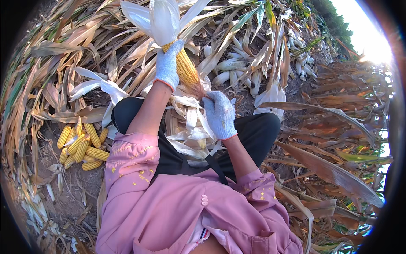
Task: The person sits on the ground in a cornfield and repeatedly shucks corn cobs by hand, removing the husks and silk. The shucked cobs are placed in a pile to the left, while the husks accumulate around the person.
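My left hand (168, 65), in a pale knitted glove, grips a yellow ear of corn (187, 68) near its base. White husk leaves (164, 22) are folded back and fan out beyond that hand. At the ear's tip, brown corn silk (197, 90) runs down to my right hand (219, 114), gloved alike. Its fingers are closed around the end of the silk. Torn pale husks (192, 127) lie between my bent knees, below both hands.
Several bare yellow ears (82, 146) are heaped on the soil to my left. Ahead to the right lie unhusked ears (238, 66) among dry stalks, with another pile (301, 60) farther off. Dry corn leaves (333, 168) reach in close on the right.
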Tool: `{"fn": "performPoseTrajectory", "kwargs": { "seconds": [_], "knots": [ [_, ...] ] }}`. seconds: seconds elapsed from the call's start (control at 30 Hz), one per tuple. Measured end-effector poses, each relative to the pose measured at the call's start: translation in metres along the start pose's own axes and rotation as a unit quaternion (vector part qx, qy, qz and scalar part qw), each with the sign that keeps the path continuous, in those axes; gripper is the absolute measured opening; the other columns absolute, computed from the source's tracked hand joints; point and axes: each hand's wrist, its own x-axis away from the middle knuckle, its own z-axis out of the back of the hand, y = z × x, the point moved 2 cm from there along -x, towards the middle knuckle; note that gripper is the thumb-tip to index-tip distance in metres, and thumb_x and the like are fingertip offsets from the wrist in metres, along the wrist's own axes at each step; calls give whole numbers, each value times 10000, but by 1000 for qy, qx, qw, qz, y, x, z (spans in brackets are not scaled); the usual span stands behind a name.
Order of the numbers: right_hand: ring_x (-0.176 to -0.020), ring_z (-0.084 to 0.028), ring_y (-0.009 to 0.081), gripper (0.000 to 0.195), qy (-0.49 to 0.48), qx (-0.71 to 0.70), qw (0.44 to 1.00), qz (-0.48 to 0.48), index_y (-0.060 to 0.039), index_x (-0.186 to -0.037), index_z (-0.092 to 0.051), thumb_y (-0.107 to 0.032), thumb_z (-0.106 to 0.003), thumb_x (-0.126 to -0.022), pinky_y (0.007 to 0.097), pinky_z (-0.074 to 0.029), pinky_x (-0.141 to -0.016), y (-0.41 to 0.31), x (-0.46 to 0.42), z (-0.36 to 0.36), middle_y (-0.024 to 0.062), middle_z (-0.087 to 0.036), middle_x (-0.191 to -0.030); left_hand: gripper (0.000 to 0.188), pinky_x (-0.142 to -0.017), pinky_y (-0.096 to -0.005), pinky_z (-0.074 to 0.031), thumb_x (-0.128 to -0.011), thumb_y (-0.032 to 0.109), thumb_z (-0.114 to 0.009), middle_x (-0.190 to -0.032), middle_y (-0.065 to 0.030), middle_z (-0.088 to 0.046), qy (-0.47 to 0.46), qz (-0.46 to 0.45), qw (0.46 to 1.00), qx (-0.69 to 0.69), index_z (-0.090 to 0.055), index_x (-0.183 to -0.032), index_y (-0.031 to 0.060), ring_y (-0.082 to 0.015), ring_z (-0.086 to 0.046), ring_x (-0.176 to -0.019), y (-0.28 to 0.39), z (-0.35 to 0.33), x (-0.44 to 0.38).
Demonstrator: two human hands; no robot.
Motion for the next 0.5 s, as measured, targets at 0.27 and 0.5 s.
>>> {"fn": "performPoseTrajectory", "kwargs": {
  "seconds": [0.27,0.5],
  "knots": [
    [-898,-664,349,214,-351,202,911,-80,-81,-1028,-656,-179,-653,-838,455,-522,-775,66,74,-19,162,-679,-976,484,-847,-437,-543,-864,315,-725,-1105,-117,-592,16,7,989,144,-534,-1246,88,-292,-619,-988,18,8,-13],
    [-912,-671,321,294,-396,173,886,-166,-96,-881,-732,-374,-638,-858,438,-525,-774,47,66,-2,145,-698,-975,482,-835,-511,-555,-903,381,-622,-1078,-187,-585,-51,46,980,185,-497,-1238,57,-373,-634,-924,20,12,-12]
  ]
}}
